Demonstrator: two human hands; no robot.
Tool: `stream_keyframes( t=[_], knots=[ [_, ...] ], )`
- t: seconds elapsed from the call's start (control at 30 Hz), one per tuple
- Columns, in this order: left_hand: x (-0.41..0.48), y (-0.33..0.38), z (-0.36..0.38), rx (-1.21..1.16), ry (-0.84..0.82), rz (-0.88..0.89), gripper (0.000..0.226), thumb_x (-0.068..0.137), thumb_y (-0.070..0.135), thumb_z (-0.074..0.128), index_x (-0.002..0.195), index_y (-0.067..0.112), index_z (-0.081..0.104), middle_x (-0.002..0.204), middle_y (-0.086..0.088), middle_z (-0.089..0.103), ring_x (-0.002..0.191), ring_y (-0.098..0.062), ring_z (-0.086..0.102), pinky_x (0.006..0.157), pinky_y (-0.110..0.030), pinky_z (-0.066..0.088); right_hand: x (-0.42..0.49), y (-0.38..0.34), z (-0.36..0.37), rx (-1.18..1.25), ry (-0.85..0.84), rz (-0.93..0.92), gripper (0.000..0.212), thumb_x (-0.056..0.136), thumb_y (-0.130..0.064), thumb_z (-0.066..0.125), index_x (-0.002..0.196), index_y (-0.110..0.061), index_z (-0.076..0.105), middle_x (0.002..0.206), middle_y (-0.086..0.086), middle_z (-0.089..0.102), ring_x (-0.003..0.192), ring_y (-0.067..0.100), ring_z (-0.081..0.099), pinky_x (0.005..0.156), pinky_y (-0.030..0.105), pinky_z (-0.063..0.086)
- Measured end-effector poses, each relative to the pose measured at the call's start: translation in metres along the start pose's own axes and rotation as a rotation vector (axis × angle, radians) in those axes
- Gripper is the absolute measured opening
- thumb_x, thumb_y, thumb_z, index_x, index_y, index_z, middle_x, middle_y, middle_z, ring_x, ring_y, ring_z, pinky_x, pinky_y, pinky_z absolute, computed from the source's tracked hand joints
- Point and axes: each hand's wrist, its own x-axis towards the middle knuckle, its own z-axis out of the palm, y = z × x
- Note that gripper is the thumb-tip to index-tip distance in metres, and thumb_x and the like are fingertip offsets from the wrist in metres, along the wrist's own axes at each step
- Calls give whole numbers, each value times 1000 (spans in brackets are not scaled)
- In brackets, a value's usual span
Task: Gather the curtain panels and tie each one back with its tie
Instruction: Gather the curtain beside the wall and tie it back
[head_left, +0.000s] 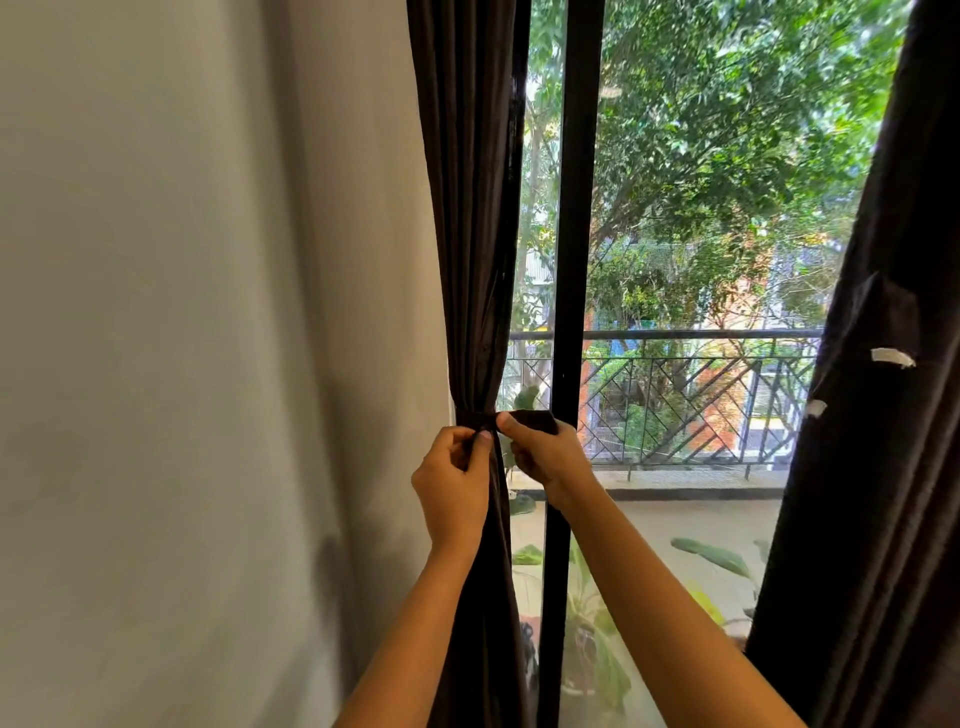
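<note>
Fastening the tie (532, 417) around the gathered curtain panel (470, 260) at lower centre of the frame, you are pinching dark fabric at the gather with your left hand (453, 486). Your right hand (545, 454) is pinching the tie's free end, fingers curled. The next move probably calls for joining the ends. The second curtain panel (883, 415) at the right edge is hanging untied.

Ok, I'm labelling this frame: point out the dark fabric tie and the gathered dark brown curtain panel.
dark fabric tie (537, 417), head view, its loose right end.
gathered dark brown curtain panel (470, 234), head view, folds above the tie.
</note>
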Motion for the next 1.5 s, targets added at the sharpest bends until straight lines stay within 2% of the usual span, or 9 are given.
stream_keyframes(
  t=[0.2,0.47,0.63,0.77,0.9,1.07,1.2,1.33,1.5],
  knots=[
    [10,-4,2,-92,9,-216,27,85,41,65,71,18,59,69,2,68,66,-15,67,66,-29,54,-8,27,4,237,-86,235,4,90,-8,62,92,-6,59,65,2,66,52,6,61,46,16,48],
    [16,15,-8,-73,21,-186,22,81,29,73,93,15,61,75,5,68,67,-6,66,65,-19,55,-15,26,23,120,-92,279,18,86,-20,70,76,-13,56,52,-4,61,45,5,58,56,20,54],
    [21,16,-12,-74,3,-238,26,82,22,72,101,16,55,75,2,69,72,-15,69,73,-37,59,-18,13,32,18,-69,301,15,85,-22,70,82,-10,61,55,-2,62,50,10,62,67,27,55],
    [23,17,-15,-59,-39,-263,29,81,20,72,103,16,54,78,-3,69,71,-18,69,74,-38,59,-16,9,37,-36,-25,275,16,85,-7,65,70,-8,59,45,-3,58,44,10,60,62,28,51],
    [25,18,-16,-49,-67,-305,28,82,20,71,103,16,55,87,-7,70,75,-20,69,74,-36,59,-16,11,37,-98,22,239,24,84,-16,71,66,-9,58,59,3,61,54,14,61,58,28,52],
    [26,13,-15,-91,-97,-378,23,82,21,70,99,12,57,83,-8,69,74,-18,69,75,-35,59,-14,6,32,-3,-32,482,27,81,-35,73,70,-14,59,63,-1,53,65,13,51,66,29,48],
    [23,12,-13,-107,-125,-382,20,83,18,67,98,12,55,85,-10,68,75,-20,68,71,-32,58,-9,1,30,123,-17,601,26,88,-35,59,69,-17,62,76,-2,54,69,14,49,65,27,45],
    [20,17,-14,-78,-188,-333,20,84,13,65,99,13,51,82,-7,66,71,-15,65,56,-17,49,-14,-5,33,358,-48,665,34,84,-38,66,61,-12,73,76,1,55,70,13,50,87,22,44],
    [21,12,-16,-112,-251,-406,23,84,11,64,102,13,50,86,-12,68,72,-22,68,58,-24,53,-8,-7,42,469,-52,668,31,91,-32,57,75,-9,68,79,5,56,68,16,48,113,26,29]
  ],
)
